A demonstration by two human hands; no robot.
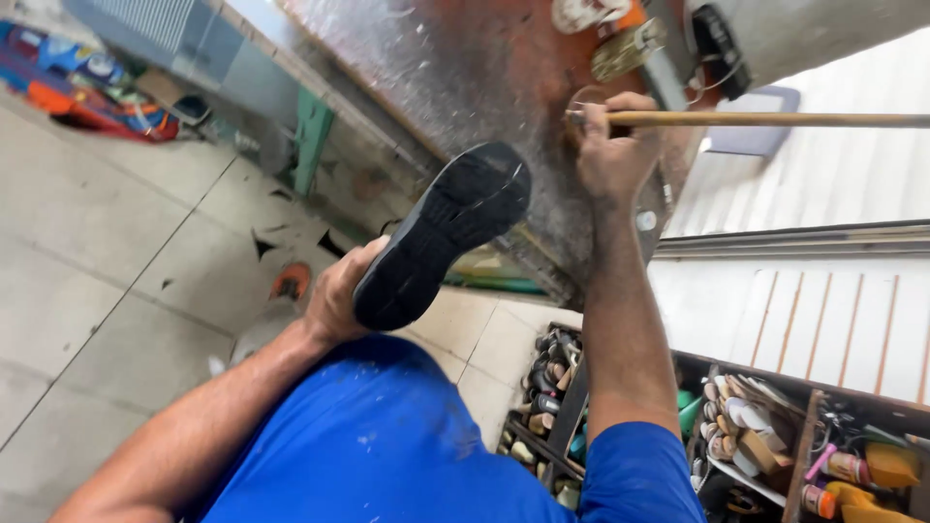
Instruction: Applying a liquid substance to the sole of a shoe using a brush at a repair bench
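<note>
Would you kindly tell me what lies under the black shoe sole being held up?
Beneath the shoe sole you see the left hand gripping it and tiled floor. The shoe's upper is hidden behind the sole.

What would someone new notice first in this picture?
A black shoe, sole up, fills the middle, gripped by the left hand. Upper right, the right hand grips a long wooden stick over a rusty metal worktop. A compartmented tray sits bottom right.

One black shoe (441,237), sole up, at centre frame. One wooden stick (775,119) along the upper right. Two hands: left (339,295), right (615,155). One compartmented tool box (862,402) at lower right.
</note>
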